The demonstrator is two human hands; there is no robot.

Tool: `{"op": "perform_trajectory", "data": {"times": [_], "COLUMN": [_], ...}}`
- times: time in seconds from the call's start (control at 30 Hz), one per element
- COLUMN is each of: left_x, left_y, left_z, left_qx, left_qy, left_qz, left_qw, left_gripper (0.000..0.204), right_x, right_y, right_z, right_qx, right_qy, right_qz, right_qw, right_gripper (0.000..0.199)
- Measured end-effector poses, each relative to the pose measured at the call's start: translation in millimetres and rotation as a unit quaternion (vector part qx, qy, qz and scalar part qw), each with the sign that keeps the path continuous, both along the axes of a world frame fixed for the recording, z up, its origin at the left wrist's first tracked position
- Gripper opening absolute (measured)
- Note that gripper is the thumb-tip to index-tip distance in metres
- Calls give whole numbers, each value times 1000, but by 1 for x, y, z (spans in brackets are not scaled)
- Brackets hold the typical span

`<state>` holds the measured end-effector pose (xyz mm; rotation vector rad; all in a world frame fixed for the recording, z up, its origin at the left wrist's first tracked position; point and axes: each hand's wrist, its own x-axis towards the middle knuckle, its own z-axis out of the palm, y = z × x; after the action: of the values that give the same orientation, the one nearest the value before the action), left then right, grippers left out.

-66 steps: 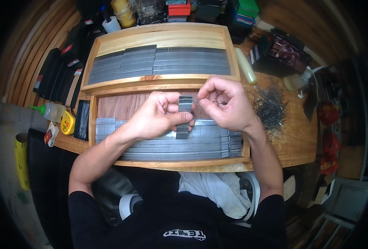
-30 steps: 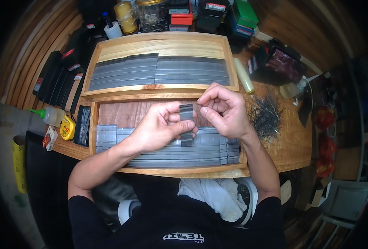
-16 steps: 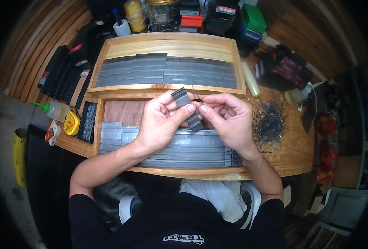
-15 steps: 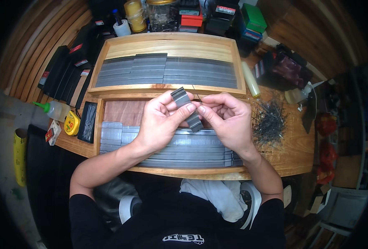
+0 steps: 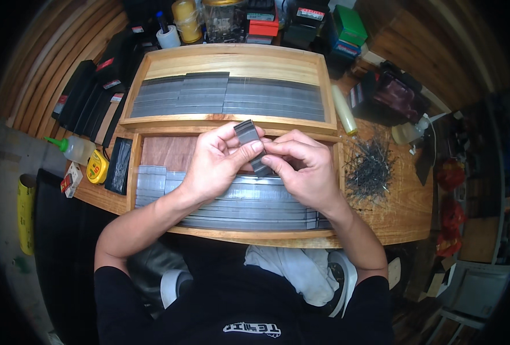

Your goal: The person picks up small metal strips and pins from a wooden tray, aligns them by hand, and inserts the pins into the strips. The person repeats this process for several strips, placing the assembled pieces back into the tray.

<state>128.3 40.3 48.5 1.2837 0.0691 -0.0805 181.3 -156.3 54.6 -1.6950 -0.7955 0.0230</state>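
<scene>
Both hands meet over the near wooden tray (image 5: 133, 172). My left hand (image 5: 217, 164) and my right hand (image 5: 301, 172) together grip a small stack of grey metal strips (image 5: 247, 133), tilted, with its top end sticking up above my left thumb and its lower end between my right fingers. Under the hands, rows of grey strips (image 5: 237, 204) lie side by side and fill the tray's near half. Its far part shows bare reddish wood (image 5: 165, 150).
A second wooden tray (image 5: 220, 60) behind holds more grey strip rows (image 5: 226, 98). A pile of thin dark nails (image 5: 370, 167) lies right of the trays. A yellow tape measure (image 5: 98, 167), a glue bottle (image 5: 73, 148) and black boxes (image 5: 88, 98) sit left; jars and boxes at the back.
The strip stack has tilted from upright to slanting, its top now leaning left over my left thumb. Both hands have stayed together over the near tray.
</scene>
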Motion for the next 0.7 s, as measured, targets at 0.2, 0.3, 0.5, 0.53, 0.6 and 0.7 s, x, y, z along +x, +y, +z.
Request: {"op": "perform_trajectory", "data": {"times": [0.2, 0.3, 0.5, 0.53, 0.6, 0.7], "left_x": [4, 8, 13, 14, 14, 15], "left_y": [1, 2, 3, 1, 6, 5], "left_z": [-5, -11, -15, -17, -18, 0], "left_qx": [94, 167, 246, 224, 277, 293], "left_qy": [-115, -173, -195, -203, -163, -123], "left_qz": [-44, -32, -35, -27, -51, -73], "left_qw": [988, 970, 949, 953, 946, 945], "left_gripper": [19, 18, 11, 11, 14, 17], "right_x": [7, 10, 13, 14, 18, 23], "right_y": [-3, -3, -1, 0, 2, 4], "right_z": [1, 3, 3, 0, -9, -12], "right_qx": [-67, -95, -15, -10, 0, 32], "right_qy": [38, 35, 42, 27, -4, 50], "right_qz": [-19, -27, 40, 33, 18, 23], "right_qw": [997, 994, 998, 999, 1000, 998], "right_gripper": [9, 20, 32, 28, 19, 14]}}
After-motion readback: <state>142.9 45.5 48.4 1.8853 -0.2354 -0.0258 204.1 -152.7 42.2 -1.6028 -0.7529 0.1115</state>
